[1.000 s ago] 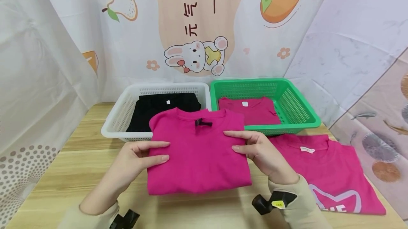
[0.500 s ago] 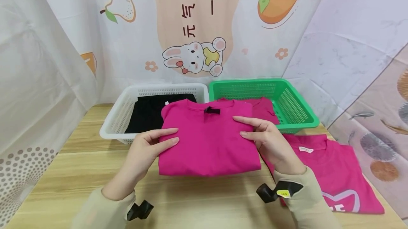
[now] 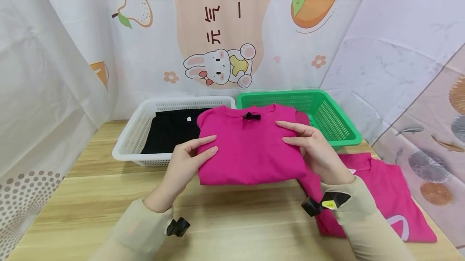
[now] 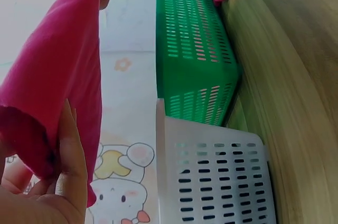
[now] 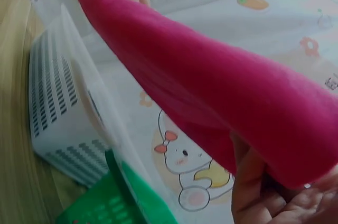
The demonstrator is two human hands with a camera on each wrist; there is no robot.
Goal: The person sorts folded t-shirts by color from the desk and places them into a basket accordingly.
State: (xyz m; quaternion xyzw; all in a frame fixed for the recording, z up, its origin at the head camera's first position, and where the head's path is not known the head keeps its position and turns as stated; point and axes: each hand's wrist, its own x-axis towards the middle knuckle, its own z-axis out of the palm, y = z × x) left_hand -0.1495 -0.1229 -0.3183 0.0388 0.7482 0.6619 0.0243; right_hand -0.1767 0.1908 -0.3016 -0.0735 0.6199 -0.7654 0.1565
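A folded pink T-shirt (image 3: 250, 152) with a black neck label is held up off the table between both hands. My left hand (image 3: 190, 160) grips its left side, thumb and index finger on the front face, other fingers behind. On the right side, my right hand (image 3: 316, 150) pinches it the same way. In the left wrist view the shirt (image 4: 63, 65) hangs clear above the baskets, its folded layers showing at the side. The right wrist view shows the shirt's thick lower fold (image 5: 211, 76) and fingers tucked beneath it. The shirt overlaps both baskets in the head view.
A white basket (image 3: 125, 142) with a folded black shirt (image 3: 170, 132) stands at the back left. Beside it is a green basket (image 3: 341, 120), its pink shirt mostly hidden. Another pink T-shirt (image 3: 392, 188) lies on the wooden table (image 3: 91, 196) at right. A printed curtain (image 3: 145, 59) hangs behind.
Both hands have carried the folded pink T-shirt forward, up and to the right, from in front of the white basket toward the green one. It now covers most of the shirt there.
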